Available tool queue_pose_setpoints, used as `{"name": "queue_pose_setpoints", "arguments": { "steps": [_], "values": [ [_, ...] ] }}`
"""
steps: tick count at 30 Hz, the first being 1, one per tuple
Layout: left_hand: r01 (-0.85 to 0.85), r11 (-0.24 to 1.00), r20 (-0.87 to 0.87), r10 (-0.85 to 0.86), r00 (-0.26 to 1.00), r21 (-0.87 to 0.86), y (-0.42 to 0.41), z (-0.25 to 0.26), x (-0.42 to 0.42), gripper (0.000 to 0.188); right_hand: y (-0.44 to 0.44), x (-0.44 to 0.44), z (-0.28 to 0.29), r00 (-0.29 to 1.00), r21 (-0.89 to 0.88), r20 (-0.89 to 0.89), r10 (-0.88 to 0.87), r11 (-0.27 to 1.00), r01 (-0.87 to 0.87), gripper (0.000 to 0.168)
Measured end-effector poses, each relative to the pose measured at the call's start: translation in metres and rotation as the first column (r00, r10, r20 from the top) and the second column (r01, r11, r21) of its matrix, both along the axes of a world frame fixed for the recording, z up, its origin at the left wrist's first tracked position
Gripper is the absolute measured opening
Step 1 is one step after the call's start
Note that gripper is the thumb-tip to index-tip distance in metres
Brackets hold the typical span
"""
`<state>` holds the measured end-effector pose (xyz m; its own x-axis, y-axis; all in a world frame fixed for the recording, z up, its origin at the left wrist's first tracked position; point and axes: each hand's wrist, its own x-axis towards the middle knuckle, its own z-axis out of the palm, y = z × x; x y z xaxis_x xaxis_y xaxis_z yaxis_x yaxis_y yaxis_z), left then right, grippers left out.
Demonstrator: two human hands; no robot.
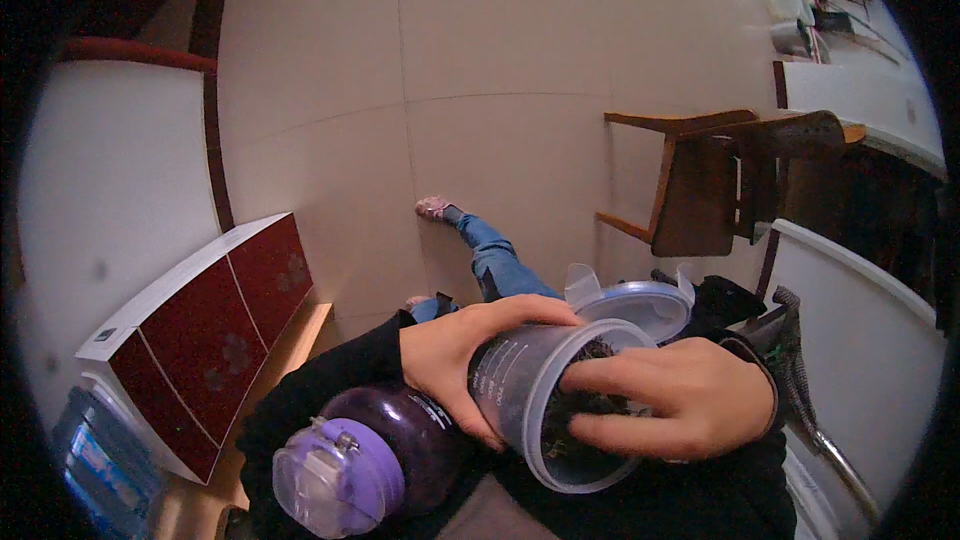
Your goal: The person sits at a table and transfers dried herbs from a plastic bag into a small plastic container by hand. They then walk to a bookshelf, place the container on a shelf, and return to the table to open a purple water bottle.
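My left hand (480, 352) is wrapped around a clear plastic measuring container (499, 390) with printed scale marks, tilted with its mouth to the right. Dark, dried, leaf-like material (559, 427) lies inside. The fingers of my right hand (675, 397) reach through the mouth into this material; their tips are partly hidden, so I cannot tell whether they pinch any. Beyond the rim is a round clear lid (637, 307) with raised clip tabs; what supports it is hidden. A purple drink bottle (420, 435) with a lilac flip cap (352, 472) rests against my left forearm.
At left stands a cabinet with dark red panels (217, 360), near a blue-toned plastic-looking object (112, 457). A wooden chair (694, 195) is at right, beside a white panel (847, 315) and metal tube (844, 465). Pale tiles (502, 22) cover the floor.
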<state>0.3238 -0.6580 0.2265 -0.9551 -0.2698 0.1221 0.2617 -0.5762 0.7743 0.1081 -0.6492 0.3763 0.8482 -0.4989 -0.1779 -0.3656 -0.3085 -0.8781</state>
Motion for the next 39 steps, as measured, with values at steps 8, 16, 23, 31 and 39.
{"name": "queue_pose_setpoints", "arguments": {
  "steps": [8,16,23,31,39],
  "values": [
    [-0.034,0.999,-0.014,0.033,0.999,-0.014,-0.006,-0.004,0.002,0.104,0.007,-0.021,-0.002,0.977,0.161,0.109,-0.182,0.973,0.164,0.036],
    [0.020,0.999,0.011,-0.021,1.000,0.048,-0.011,-0.004,0.002,0.104,0.003,-0.022,0.007,0.962,0.236,-0.052,-0.268,0.933,0.273,0.037],
    [0.020,0.996,-0.040,-0.017,0.999,0.084,-0.015,-0.009,0.000,0.106,-0.001,-0.033,-0.002,0.978,0.292,0.150,-0.142,0.952,0.094,0.031],
    [0.064,0.987,-0.064,-0.055,0.996,0.148,-0.011,-0.018,0.000,0.109,-0.005,-0.023,-0.008,0.939,0.006,0.335,-0.075,0.997,0.077,0.023],
    [0.062,0.982,-0.068,-0.051,0.996,0.178,-0.008,-0.022,0.001,0.110,0.009,-0.015,0.001,0.885,0.222,0.198,-0.422,0.898,0.379,0.027]
  ]
}}
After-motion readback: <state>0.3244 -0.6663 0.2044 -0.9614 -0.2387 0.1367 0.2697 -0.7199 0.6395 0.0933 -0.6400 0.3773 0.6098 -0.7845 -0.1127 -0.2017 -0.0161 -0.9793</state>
